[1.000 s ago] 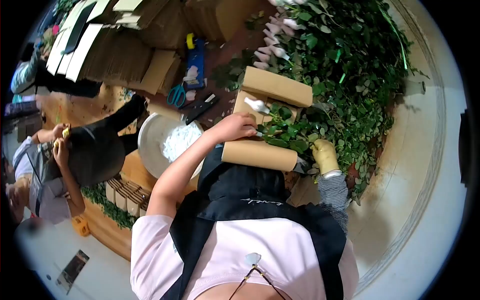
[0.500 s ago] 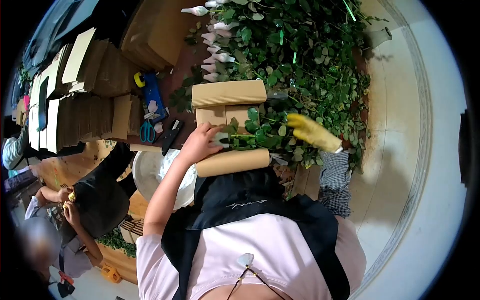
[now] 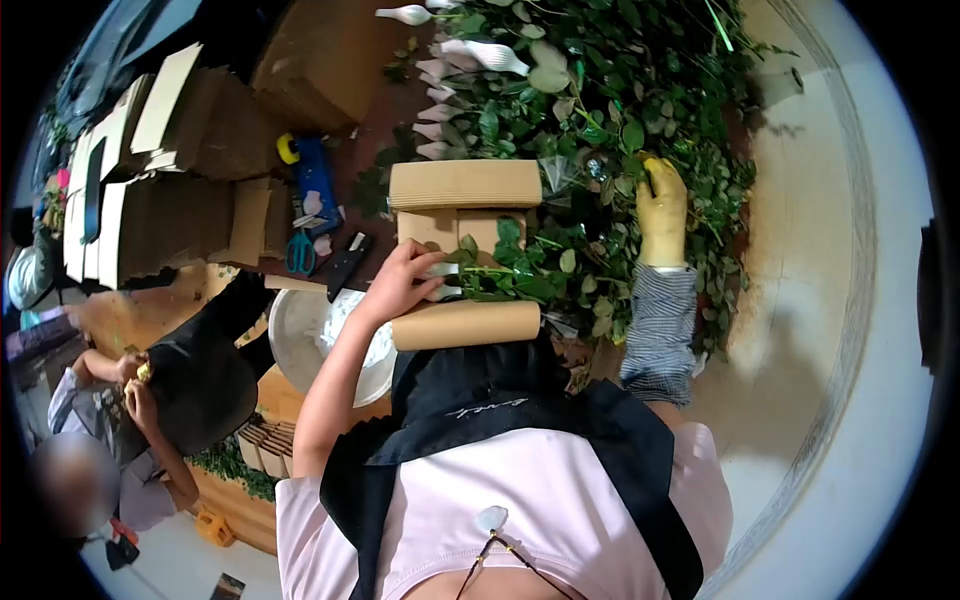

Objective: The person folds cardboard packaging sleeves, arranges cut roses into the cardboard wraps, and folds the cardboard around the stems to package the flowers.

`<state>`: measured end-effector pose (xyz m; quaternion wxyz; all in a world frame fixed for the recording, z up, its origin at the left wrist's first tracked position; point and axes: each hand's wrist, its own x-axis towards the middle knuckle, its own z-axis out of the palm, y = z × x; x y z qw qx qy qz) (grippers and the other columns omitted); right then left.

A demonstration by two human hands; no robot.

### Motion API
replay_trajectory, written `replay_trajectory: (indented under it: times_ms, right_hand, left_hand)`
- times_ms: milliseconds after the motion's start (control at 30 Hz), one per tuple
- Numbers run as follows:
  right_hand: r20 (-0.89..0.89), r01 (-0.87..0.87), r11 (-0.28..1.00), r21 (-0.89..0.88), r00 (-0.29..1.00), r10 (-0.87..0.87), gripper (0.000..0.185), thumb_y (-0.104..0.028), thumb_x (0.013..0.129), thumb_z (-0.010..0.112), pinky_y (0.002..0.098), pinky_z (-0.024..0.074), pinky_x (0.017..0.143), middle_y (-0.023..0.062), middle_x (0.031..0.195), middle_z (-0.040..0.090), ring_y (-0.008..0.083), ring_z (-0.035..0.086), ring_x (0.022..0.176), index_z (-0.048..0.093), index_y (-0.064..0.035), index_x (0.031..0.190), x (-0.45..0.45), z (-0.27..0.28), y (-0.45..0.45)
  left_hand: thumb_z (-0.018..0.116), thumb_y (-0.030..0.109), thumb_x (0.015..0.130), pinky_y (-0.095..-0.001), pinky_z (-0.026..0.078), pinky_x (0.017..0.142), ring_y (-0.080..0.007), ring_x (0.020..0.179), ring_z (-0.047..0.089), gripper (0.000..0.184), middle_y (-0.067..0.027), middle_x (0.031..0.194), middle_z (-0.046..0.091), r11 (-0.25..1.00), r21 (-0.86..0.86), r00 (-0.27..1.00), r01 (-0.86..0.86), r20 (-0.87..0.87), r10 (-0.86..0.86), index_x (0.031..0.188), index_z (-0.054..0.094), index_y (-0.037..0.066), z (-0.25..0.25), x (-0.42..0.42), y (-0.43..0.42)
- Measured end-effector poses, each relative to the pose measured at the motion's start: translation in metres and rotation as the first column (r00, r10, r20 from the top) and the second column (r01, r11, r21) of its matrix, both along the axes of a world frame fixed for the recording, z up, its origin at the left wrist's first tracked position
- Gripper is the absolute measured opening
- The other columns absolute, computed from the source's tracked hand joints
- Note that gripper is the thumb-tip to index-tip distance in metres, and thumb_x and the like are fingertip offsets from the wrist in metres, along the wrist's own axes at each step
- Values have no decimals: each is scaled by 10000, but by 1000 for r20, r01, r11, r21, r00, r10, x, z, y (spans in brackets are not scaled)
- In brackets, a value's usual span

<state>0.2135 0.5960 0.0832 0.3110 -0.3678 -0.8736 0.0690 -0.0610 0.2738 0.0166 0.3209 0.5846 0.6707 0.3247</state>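
My left hand (image 3: 395, 285), bare, rests with curled fingers on the white-sleeved heads of a pair of roses (image 3: 445, 270). These lie on an open corrugated cardboard wrap (image 3: 478, 228), its ends rolled up at the front and back, their leafy stems pointing right. My right hand (image 3: 662, 205), in a yellow rubber glove, closes around a stem among the leaves. That stem appears to belong to a raised rose (image 3: 490, 56) with a white net sleeve, though leaves partly hide the grip.
A heap of leafy rose stems (image 3: 620, 90) covers the table's right side. Teal scissors (image 3: 300, 252), a black stapler (image 3: 348, 265) and a blue tape dispenser (image 3: 318, 190) lie left, near cardboard stacks (image 3: 165, 225). Below stands a white bucket (image 3: 290, 345). Another person's hands (image 3: 138, 385) work at lower left.
My right hand has moved up and turned from pointing left to pointing away, closing on a stem. A sleeved rose has risen from the heap. My left hand stays nearly still.
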Motion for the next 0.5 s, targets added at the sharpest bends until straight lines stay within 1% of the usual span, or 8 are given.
replay_trajectory:
  times_ms: [33, 100, 167, 200, 267, 300, 433, 500]
  right_hand:
    - [-82, -6, 990, -140, 997, -5, 235, 73, 780, 618, 397, 513, 869, 129, 987, 658, 309, 634, 923, 645, -20, 994, 10, 15, -9]
    - [119, -173, 961, -215, 972, 201, 312, 138, 732, 593, 359, 523, 769, 123, 938, 643, 290, 632, 877, 650, -24, 992, 19, 56, -39]
    - [-73, -348, 830, -436, 933, 353, 325, 128, 707, 640, 366, 517, 710, 97, 863, 607, 257, 616, 819, 650, -57, 974, 20, 46, -64]
    - [63, -329, 881, -340, 927, 371, 334, 100, 708, 676, 376, 524, 705, 91, 873, 606, 251, 621, 815, 661, -80, 989, 20, 27, -79]
    - [260, -208, 876, -434, 903, 343, 253, 21, 716, 721, 410, 531, 843, 87, 858, 683, 256, 650, 834, 700, -122, 924, 30, -50, -89]
    - [279, -251, 921, -300, 900, 336, 213, 2, 731, 695, 416, 503, 927, 96, 866, 708, 275, 663, 884, 709, -119, 906, 24, -57, -102]
    - [436, -175, 899, -402, 827, 355, 246, 10, 741, 648, 427, 471, 971, 114, 921, 709, 293, 659, 934, 707, -98, 953, 23, -48, -119]
    - [537, -72, 876, -476, 766, 354, 281, 31, 734, 650, 439, 438, 1032, 124, 927, 709, 297, 657, 929, 695, -85, 987, 26, -45, -127]
  left_hand:
    - [713, 42, 842, -339, 519, 799, -265, 955, 600, 392, -135, 1065, 518, 1000, -21, 998, -10, 69, 11, 1222, 621, 17, -9, -1, -1]
    - [724, 71, 836, -353, 520, 797, -298, 933, 615, 378, -143, 1081, 538, 999, -16, 993, -47, 105, 48, 1196, 623, 14, -3, 1, 1]
    - [732, 71, 813, -367, 509, 811, -307, 957, 598, 363, -138, 1054, 553, 998, 34, 995, -60, 85, 57, 1159, 634, 27, 2, 2, 3]
    - [740, 71, 790, -381, 498, 825, -316, 982, 582, 348, -134, 1028, 569, 993, 81, 995, -84, 65, 79, 1123, 645, 39, 4, 3, 4]
    - [742, 81, 788, -382, 496, 828, -319, 985, 581, 322, -135, 1039, 571, 997, 19, 996, -71, 55, 70, 1092, 648, 36, 12, 5, 2]
    - [744, 91, 786, -383, 494, 831, -322, 989, 580, 297, -136, 1050, 573, 996, -45, 996, -79, 39, 81, 1061, 651, 32, 13, 4, 3]
    - [760, 211, 760, -430, 459, 900, -325, 1066, 549, 298, -120, 1132, 577, 996, 23, 886, 86, -459, -66, 994, 675, 48, 23, 2, 7]
    - [762, 240, 749, -451, 449, 915, -334, 1077, 534, 291, -130, 1172, 555, 977, 174, 828, 122, -561, -4, 970, 682, 66, 34, 3, 12]
